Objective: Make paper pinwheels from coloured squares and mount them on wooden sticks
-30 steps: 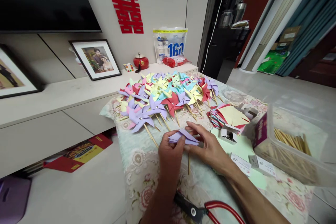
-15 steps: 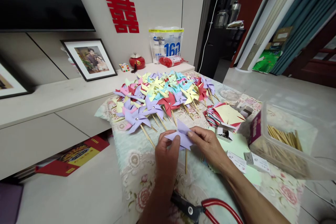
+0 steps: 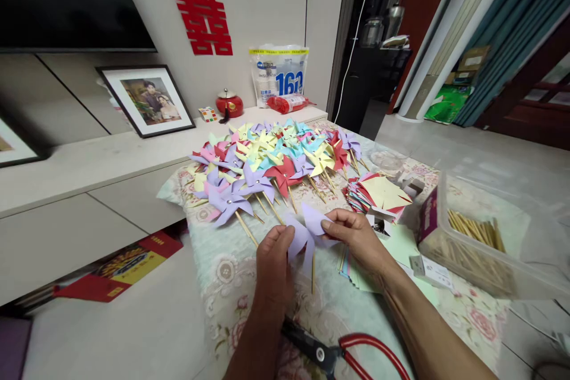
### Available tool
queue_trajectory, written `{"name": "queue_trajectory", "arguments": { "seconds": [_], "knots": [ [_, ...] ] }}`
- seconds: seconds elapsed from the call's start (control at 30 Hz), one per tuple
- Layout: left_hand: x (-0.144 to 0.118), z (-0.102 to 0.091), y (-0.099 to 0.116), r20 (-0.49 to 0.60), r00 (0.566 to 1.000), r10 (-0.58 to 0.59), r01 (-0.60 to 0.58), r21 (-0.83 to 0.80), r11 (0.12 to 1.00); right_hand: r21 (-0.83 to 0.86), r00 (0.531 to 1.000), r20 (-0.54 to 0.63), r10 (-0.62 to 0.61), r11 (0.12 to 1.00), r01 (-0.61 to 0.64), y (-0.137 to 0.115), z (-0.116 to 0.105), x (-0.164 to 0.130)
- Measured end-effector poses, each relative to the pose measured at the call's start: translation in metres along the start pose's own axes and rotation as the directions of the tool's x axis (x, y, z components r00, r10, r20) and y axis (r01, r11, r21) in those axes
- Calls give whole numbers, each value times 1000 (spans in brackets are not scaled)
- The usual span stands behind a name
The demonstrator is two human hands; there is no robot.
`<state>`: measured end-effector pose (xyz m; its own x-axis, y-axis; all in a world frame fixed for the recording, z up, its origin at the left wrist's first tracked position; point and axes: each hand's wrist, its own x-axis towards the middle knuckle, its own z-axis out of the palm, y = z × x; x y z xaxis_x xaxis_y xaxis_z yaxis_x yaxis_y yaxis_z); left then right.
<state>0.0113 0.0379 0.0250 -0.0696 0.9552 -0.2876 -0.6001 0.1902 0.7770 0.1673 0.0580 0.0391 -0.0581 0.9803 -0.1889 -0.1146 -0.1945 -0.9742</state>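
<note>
Both hands hold one purple paper pinwheel [image 3: 304, 236] over the flowered tablecloth [image 3: 236, 285]. My left hand [image 3: 274, 264] pinches its left blades. My right hand [image 3: 356, 238] grips its right side, thumb on top. The pinwheel's wooden stick [image 3: 313, 273] hangs down between the hands. Just beyond lies a heap of finished pinwheels [image 3: 271, 163] in purple, yellow, blue, red and pink, sticks pointing toward me.
A stack of cut paper squares [image 3: 378, 193] lies right of the heap. A clear box of wooden sticks [image 3: 476, 243] stands at right. Red-handled scissors [image 3: 342, 350] lie near the table's front edge. Small boxes [image 3: 380, 219] sit by my right hand. A cabinet with framed photos [image 3: 146, 100] is at left.
The purple pinwheel has been turned from lying flat between the hands to standing more upright, its blades spread toward me. Both hands shifted slightly lower in view.
</note>
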Motion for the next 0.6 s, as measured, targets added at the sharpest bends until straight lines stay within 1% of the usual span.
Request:
{"name": "queue_trajectory", "arguments": {
  "seconds": [0.07,0.2,0.33,0.4,0.47,0.53,0.6],
  "knots": [
    [0,-1,1,15,1000,-18,19,-5,1000,64,999,12,33,997,-33,1,0,0],
    [2,-2,0,52,998,-31,35,-82,996,211,996,14,87,973,-88,1,2,0],
    [4,2,0,59,998,-16,23,-116,993,282,993,-75,96,957,-72,-1,3,2],
    [4,4,0,79,996,-30,37,-98,995,302,986,-134,97,952,-52,-1,3,3],
    [3,6,-1,98,995,-22,27,-50,998,329,980,-173,101,943,-39,-2,3,4],
    [3,7,-5,104,994,21,-21,1,1000,357,979,-173,110,933,-41,-3,4,3],
    [1,8,-9,127,990,52,-56,32,998,379,983,-139,117,923,-57,-4,5,2]
  ]
}}
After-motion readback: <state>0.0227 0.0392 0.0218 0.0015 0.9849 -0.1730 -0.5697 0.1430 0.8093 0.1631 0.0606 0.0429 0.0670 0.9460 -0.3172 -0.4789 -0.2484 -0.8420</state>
